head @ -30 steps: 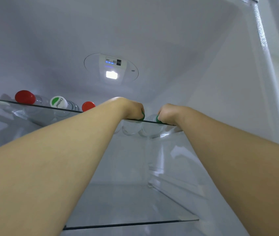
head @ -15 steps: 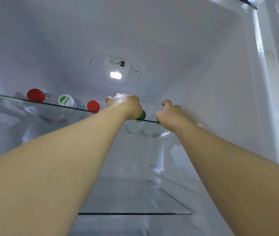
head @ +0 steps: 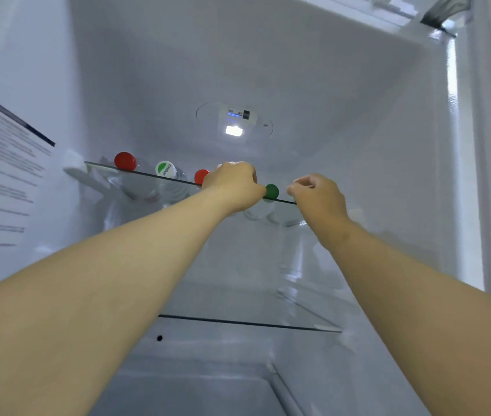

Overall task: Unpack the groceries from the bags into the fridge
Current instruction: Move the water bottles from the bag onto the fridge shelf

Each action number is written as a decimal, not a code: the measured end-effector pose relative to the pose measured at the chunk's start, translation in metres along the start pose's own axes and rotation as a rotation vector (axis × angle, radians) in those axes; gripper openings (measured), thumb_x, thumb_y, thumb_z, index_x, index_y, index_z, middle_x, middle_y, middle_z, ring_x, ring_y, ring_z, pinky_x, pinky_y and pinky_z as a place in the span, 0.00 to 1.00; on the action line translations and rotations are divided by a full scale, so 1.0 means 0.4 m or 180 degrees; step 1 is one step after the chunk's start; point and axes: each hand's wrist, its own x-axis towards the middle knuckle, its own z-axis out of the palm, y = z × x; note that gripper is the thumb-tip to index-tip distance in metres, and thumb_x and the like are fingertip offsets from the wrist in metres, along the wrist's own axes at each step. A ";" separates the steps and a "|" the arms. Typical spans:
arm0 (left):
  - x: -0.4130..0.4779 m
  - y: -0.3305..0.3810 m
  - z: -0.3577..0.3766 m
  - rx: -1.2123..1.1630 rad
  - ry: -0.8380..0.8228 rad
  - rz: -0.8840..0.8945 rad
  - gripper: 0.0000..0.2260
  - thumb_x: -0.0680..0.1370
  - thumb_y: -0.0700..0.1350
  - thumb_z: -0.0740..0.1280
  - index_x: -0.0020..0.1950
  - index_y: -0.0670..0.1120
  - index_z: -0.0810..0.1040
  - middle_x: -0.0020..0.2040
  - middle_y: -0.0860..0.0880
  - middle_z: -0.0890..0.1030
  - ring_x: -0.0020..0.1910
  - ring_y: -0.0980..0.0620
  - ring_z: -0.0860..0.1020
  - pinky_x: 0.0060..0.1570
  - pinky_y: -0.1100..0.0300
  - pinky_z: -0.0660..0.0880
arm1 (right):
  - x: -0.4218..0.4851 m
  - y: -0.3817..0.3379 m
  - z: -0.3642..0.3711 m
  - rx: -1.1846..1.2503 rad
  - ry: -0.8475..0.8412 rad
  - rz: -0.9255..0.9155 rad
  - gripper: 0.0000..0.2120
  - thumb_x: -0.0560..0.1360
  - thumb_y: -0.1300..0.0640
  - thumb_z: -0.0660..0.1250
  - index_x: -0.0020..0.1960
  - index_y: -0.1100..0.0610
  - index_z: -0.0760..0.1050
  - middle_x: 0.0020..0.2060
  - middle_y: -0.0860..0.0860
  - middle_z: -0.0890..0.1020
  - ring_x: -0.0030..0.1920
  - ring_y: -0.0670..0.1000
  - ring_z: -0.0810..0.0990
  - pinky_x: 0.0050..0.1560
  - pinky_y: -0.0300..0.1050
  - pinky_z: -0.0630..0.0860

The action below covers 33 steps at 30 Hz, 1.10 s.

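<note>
Several clear water bottles lie on the top glass shelf [head: 136, 173] of the fridge with their caps facing me: a red cap [head: 125, 160], a white-and-green cap [head: 166, 169] and another red cap [head: 201, 176]. A green-capped bottle [head: 271, 191] lies further right. My left hand [head: 232, 184] is curled at the shelf edge and grips that bottle beside its cap. Just right of the cap, my right hand [head: 317, 195] hovers with loosely curled fingers and nothing visible in it. Its wrist hides the shelf's right end.
The fridge light and control panel [head: 233, 124] sit on the back wall. A second glass shelf [head: 250, 322] lies below with nothing on it. A printed label [head: 1, 175] covers the left wall. The right wall and door frame [head: 460, 175] are close.
My view has drawn back and both hands now sit further right along the shelf. My right hand has come off the bottle it covered, while the left stays by the green cap.
</note>
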 end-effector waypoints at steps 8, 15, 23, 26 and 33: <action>-0.165 -0.078 -0.061 0.0522 0.0548 0.0451 0.11 0.77 0.46 0.59 0.54 0.45 0.77 0.54 0.45 0.76 0.56 0.43 0.71 0.49 0.56 0.65 | -0.147 -0.054 0.021 -0.0483 0.0025 0.0025 0.11 0.74 0.52 0.59 0.55 0.51 0.73 0.49 0.47 0.79 0.51 0.53 0.76 0.57 0.52 0.73; -0.326 -0.123 -0.021 0.0601 -0.0164 0.0500 0.12 0.78 0.47 0.58 0.58 0.46 0.74 0.55 0.46 0.76 0.55 0.44 0.71 0.51 0.55 0.65 | -0.326 -0.021 0.069 -0.1267 -0.0305 0.0258 0.18 0.75 0.50 0.59 0.63 0.51 0.71 0.57 0.50 0.78 0.58 0.53 0.74 0.59 0.48 0.64; -0.538 -0.150 0.075 0.0326 -0.0761 0.0580 0.13 0.79 0.48 0.57 0.62 0.47 0.72 0.58 0.47 0.76 0.58 0.46 0.71 0.52 0.55 0.67 | -0.569 0.068 0.099 -0.1477 -0.0501 0.0581 0.18 0.75 0.51 0.61 0.64 0.52 0.71 0.61 0.50 0.76 0.61 0.53 0.73 0.59 0.49 0.65; -0.622 -0.149 0.118 0.0168 -0.0910 0.0615 0.14 0.79 0.48 0.58 0.63 0.48 0.72 0.58 0.48 0.76 0.58 0.46 0.72 0.52 0.56 0.67 | -0.664 0.112 0.096 -0.1581 -0.0700 0.0794 0.18 0.75 0.51 0.60 0.64 0.52 0.71 0.61 0.50 0.76 0.60 0.54 0.73 0.59 0.50 0.68; -0.870 -0.109 0.230 -0.0145 -0.1458 0.0814 0.15 0.79 0.50 0.58 0.64 0.48 0.72 0.60 0.48 0.75 0.58 0.46 0.72 0.51 0.56 0.68 | -0.894 0.197 0.072 -0.1810 -0.1011 0.1279 0.19 0.76 0.49 0.59 0.66 0.51 0.69 0.62 0.49 0.75 0.61 0.52 0.71 0.58 0.47 0.67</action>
